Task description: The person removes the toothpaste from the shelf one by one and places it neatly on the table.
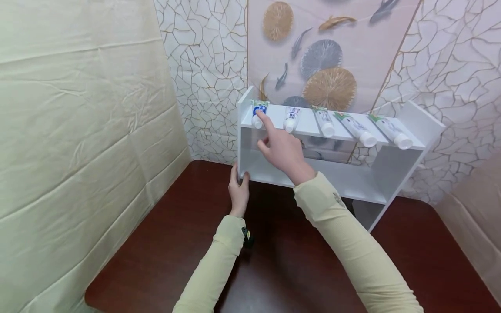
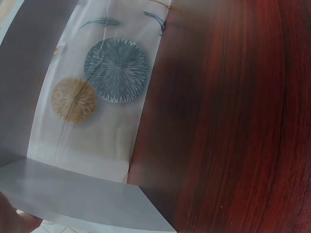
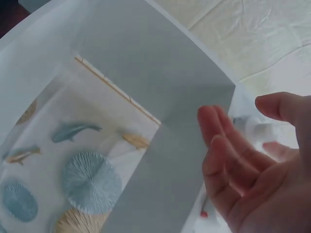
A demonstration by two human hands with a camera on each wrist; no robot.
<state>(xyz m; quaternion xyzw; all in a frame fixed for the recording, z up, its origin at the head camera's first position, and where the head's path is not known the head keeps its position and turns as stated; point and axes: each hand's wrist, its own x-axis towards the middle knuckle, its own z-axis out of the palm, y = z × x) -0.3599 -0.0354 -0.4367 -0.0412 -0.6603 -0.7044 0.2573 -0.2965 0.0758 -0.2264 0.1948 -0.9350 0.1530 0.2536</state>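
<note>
A white two-tier shelf rack [image 1: 344, 176] stands on the table, with a row of capped toothpaste tubes along its top board. My left hand [image 1: 238, 193] grips the rack's left side panel low down, thumb at the front edge and fingers on the outer side. Only a bit of that hand [image 2: 14, 221] shows in the left wrist view. My right hand [image 1: 285, 150] reaches over the top board, its straight index fingertip at the leftmost toothpaste tube [image 1: 256, 121], which has a blue label. In the right wrist view the right hand's [image 3: 257, 179] other fingers bend loosely, with nothing between them.
More toothpaste tubes [image 1: 291, 118] lie to the right, caps toward me, the farthest right tube [image 1: 391, 130] near the right side panel [image 1: 420, 121]. The dark red-brown table [image 1: 168, 243] extends in front. A patterned wall covering [image 1: 207, 78] rises close behind the rack.
</note>
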